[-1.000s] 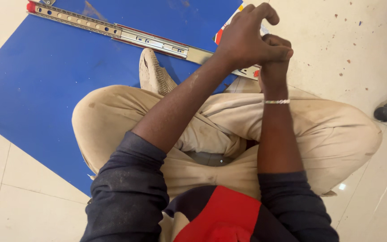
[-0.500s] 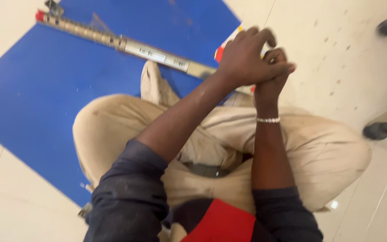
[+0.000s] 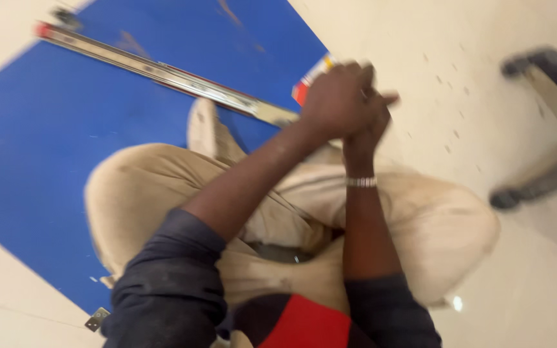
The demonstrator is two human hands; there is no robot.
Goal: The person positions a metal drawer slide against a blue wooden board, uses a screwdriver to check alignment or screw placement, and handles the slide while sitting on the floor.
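I sit cross-legged in beige trousers on a pale floor. My left hand is closed over my right hand, both clasped together above my knees. A beaded bracelet circles my right wrist. The hands hover over the near end of a long metal drawer slide that lies on a blue board. A small red, white and yellow item peeks out just behind my left hand. Blur hides whether anything is inside the hands.
A dark chair base with legs and castors stands on the floor at the right. A small metal bracket lies by the board's near edge. My shoe rests on the board.
My hands stay clasped in the same place over the slide's end. The view has swung, so the chair base now shows larger at the right.
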